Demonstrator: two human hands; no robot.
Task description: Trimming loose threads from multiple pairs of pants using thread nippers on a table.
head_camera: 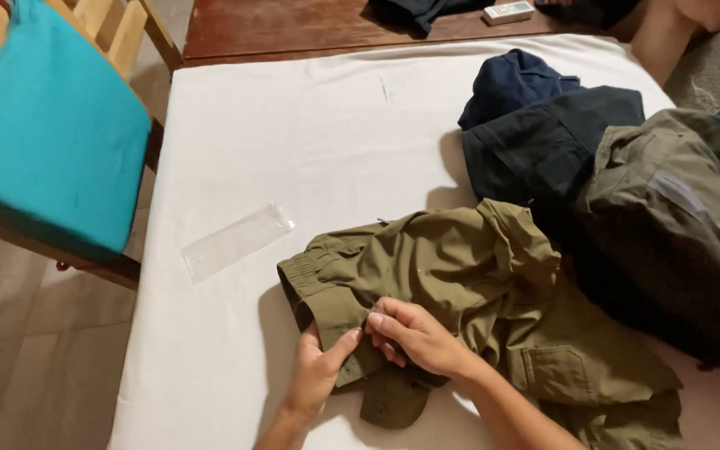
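Observation:
An olive green pair of trousers (477, 292) lies crumpled on a white-covered table (293, 150), its waistband turned toward the left. My left hand (314, 371) pinches the waistband edge from below, thumb on top of the cloth. My right hand (414, 333) lies just to the right of it, fingers curled into the same fold of fabric near the waistband. Both hands grip the green cloth close together.
A clear flat plastic sleeve (235, 242) lies left of the trousers. Dark navy garments (543, 125) and a grey-green garment (668, 225) are piled at the right. A wooden chair with a teal cushion (43, 133) stands left of the table. A small white device (507, 12) rests on the brown surface beyond.

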